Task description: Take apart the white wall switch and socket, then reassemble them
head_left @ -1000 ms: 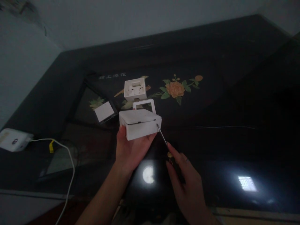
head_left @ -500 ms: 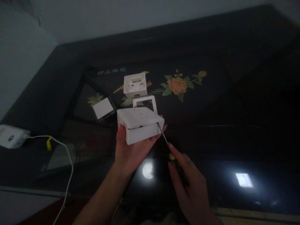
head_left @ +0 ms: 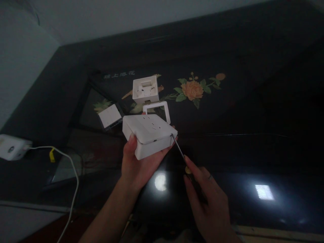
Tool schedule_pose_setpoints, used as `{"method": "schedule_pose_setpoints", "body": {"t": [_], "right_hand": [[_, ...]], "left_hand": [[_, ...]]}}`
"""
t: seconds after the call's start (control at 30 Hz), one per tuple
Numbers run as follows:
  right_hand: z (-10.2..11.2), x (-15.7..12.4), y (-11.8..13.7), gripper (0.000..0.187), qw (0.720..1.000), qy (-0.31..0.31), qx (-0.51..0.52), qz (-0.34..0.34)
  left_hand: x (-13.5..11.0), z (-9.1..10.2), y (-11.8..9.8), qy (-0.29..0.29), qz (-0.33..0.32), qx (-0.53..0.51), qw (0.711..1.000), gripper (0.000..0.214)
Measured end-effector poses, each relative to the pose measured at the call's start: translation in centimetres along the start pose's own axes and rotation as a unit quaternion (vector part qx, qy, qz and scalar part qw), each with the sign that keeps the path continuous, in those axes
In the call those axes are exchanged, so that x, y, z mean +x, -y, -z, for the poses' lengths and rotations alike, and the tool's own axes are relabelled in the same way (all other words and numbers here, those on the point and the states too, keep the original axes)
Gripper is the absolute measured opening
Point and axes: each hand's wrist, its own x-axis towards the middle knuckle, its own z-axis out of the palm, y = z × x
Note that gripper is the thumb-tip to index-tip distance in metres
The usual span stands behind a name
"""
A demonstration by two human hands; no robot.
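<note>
My left hand (head_left: 135, 167) is wrapped round a white wall socket (head_left: 149, 146), its thumb on the near left corner and its fingers under and behind it. The slotted faceplate sits on a box-shaped base, with a thin dark gap along the near edge. In my right hand (head_left: 207, 195) is a screwdriver (head_left: 179, 146), gripped between thumb and fingers. Its metal tip touches the seam near the socket's right corner. Most of the handle is hidden by the hand. Just behind the socket lies a white rectangular frame (head_left: 165, 111).
A white open mounting box (head_left: 145, 98) stands at the back on the glossy black table (head_left: 240, 152). To the left lies a white switch panel with a dark back (head_left: 110, 116). A white plug-like device (head_left: 14, 146) with a cable (head_left: 76, 179) is at the far left.
The socket has tilted slightly, its near left corner lower and its face turned more toward me. My right hand has shifted a little rightward, the screwdriver tip still at the seam.
</note>
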Motion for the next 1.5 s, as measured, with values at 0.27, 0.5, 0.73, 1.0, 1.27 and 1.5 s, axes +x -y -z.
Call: {"method": "schedule_pose_setpoints", "body": {"t": [0.27,0.5,0.73,1.0,1.27,1.5], "right_hand": [[0.1,0.1,0.0,0.051,1.000,0.006,-0.009,0.006],[0.2,-0.1,-0.3,0.053,1.000,0.014,-0.003,0.006],[0.2,0.1,-0.2,0.054,1.000,0.011,-0.007,0.007],[0.1,-0.2,-0.2,0.054,1.000,0.026,-0.009,0.001],[0.0,-0.4,-0.6,0.056,0.999,0.031,-0.017,-0.002],[-0.2,-0.5,-0.7,0.055,0.997,0.034,-0.064,0.006]], "left_hand": [[-0.1,0.1,-0.3,-0.001,0.015,-0.056,0.998,0.059],[-0.4,-0.6,-0.9,-0.015,0.013,-0.102,0.995,0.067],[-0.4,-0.2,-1.1,-0.002,0.001,-0.097,0.995,0.067],[-0.3,-0.4,-0.9,-0.008,0.003,-0.093,0.996,0.067],[-0.8,0.6,-1.6,-0.043,-0.037,0.035,0.998,0.083],[-1.1,1.9,-1.3,-0.050,-0.045,0.120,0.991,0.081]]}}
